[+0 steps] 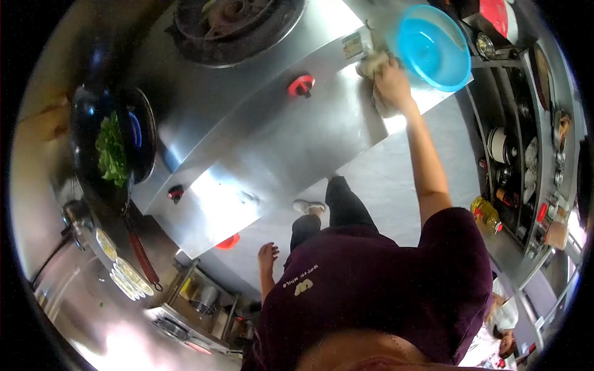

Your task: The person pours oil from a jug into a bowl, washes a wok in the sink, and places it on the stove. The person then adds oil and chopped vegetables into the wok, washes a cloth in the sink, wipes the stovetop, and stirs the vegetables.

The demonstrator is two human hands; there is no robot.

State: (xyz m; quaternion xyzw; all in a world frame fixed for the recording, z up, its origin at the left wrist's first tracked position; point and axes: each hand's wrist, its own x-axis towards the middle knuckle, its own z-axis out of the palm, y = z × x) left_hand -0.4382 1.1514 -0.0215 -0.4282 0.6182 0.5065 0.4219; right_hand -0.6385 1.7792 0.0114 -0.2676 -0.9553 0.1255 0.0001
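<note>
My right hand [392,81] is closed on a greyish-brown cloth [373,63], pressed to the steel counter [309,136] near its right end. Just right of that hand stands a blue plastic basin [427,48]. My left hand [268,253] hangs low beside my body, fingers a little apart, with nothing in it. Two red knobs [301,85] [176,193] sit on the counter front. Green leaves [112,150] lie in a dark wok [93,179] at the left.
A large burner [232,28] is at the top. Stacked plates [130,279] stand lower left, near the wok's handle [143,255]. On the right are shelves [495,117] with pots and a yellow oil bottle [486,213]. Another person [504,315] is at the lower right.
</note>
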